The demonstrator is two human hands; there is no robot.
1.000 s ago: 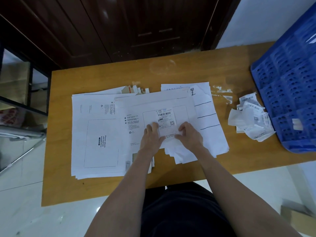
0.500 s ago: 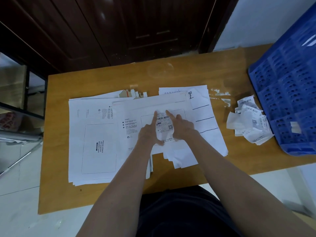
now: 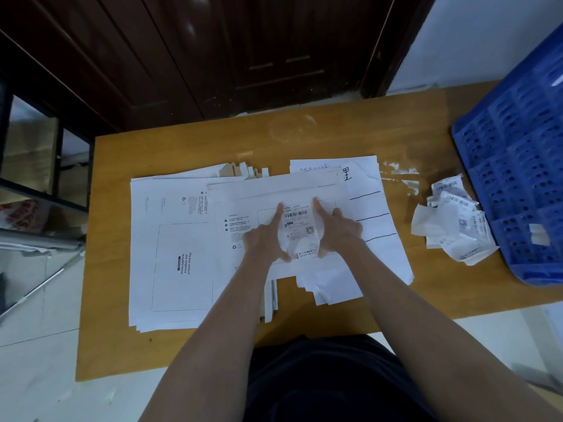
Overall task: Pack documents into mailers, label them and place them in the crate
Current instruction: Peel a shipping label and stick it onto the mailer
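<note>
A white mailer (image 3: pixel 274 190) lies flat in the middle of the wooden table (image 3: pixel 182 144). On its waybill box sits a shipping label (image 3: pixel 298 228) with a barcode. My left hand (image 3: pixel 268 236) presses the label's left edge, forefinger stretched up along it and thumb at the lower corner. My right hand (image 3: pixel 338 228) mirrors it on the right edge with straight fingers. A stack of blank mailers (image 3: pixel 170 263) lies to the left. Document sheets (image 3: pixel 371 205) with hand-drawn lines lie under the mailer on the right. The blue crate (image 3: pixel 515 166) stands at the right edge.
A heap of crumpled label backings (image 3: pixel 451 220) lies between the papers and the crate. Torn cardboard strips (image 3: pixel 243 172) poke out behind the mailer stack. A dark wooden door (image 3: pixel 243 50) is beyond the table, and a black shelf frame (image 3: pixel 45 190) stands at the left.
Both hands slid from the label's lower edge up along its two sides, forefingers now stretched toward its top corners. The label stays on the mailer.
</note>
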